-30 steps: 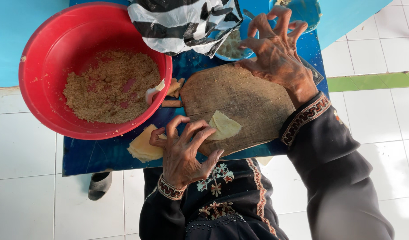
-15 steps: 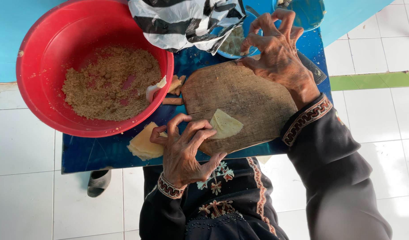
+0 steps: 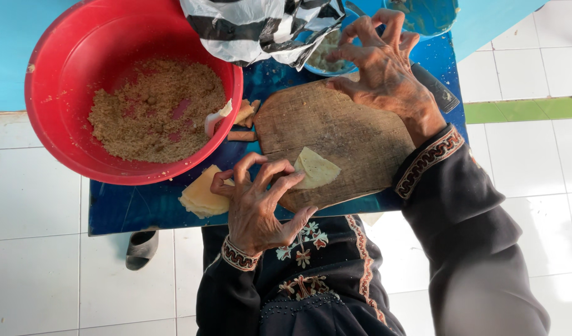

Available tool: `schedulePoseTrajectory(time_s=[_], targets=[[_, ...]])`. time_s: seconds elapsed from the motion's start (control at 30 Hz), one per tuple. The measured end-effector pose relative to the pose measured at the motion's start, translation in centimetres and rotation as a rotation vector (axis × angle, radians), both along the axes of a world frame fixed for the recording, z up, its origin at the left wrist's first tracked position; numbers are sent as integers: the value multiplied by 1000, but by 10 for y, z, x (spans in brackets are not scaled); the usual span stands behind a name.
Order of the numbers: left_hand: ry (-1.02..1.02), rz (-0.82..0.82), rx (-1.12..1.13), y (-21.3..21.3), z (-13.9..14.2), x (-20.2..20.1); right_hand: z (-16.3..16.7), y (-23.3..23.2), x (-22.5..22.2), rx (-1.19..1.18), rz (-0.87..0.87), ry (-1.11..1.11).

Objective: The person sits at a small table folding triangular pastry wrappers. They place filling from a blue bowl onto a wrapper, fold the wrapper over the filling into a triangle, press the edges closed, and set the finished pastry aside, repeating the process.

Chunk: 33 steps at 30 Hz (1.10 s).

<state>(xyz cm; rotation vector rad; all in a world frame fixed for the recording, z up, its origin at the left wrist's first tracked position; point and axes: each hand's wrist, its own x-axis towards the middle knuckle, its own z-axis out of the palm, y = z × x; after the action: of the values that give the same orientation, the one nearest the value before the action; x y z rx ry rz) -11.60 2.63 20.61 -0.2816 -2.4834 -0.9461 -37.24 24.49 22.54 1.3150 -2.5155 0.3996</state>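
1. Hands, two of them, were at work over one worn wooden board (image 3: pixel 335 134) on a blue table (image 3: pixel 143 211).
2. One pale wrapper (image 3: pixel 316 169) lay on the board's near part, a thin, soft, folded sheet, roughly triangular; its point aimed toward the person's right, and its long axis ran across the board from left to right.
3. The left hand (image 3: pixel 258 202) had its fingers curled down, fingertips pressing on the wrapper's left edge, not closed around it.
4. The right hand (image 3: pixel 382 68) hovered at the board's far edge with fingers bent and spread in a loose claw; whether it pinched anything I could not tell.
5. One stack of square yellow sheets (image 3: pixel 202 194) sat just left of the left hand, flat and smooth, partly under the bowl's rim.
6. One big red plastic bowl (image 3: pixel 62 68) held crumbly brown filling (image 3: pixel 155 112) with pink bits and a white spoon (image 3: pixel 216 118).
7. About three small finished rolls (image 3: pixel 243 121) lay between bowl and board.
8. One black-and-white striped bag (image 3: pixel 261 28) crumpled at the far side, beside a small blue bowl (image 3: pixel 326 56).
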Motion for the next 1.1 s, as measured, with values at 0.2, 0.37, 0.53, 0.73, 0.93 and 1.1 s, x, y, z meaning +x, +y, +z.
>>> schedulePoseTrajectory(time_s=[0.2,0.37,0.53,0.73,0.93,1.1], targets=[[-10,-8,12,-1,-2,1,-5,-4,0,-12,16,-6],[-4,-15,30,0,-1,0,3,-6,1,-20,4,48],[6,-4,9,0,0,1,10,-8,2,-56,-38,-40],[10,-11,21,0,-1,0,-1,-10,1,-8,6,-15],[1,-14,16,-1,-1,1,-10,-5,0,-64,7,-37],[0,-30,31,-1,3,0,-10,-6,-2,-149,-1,-85]])
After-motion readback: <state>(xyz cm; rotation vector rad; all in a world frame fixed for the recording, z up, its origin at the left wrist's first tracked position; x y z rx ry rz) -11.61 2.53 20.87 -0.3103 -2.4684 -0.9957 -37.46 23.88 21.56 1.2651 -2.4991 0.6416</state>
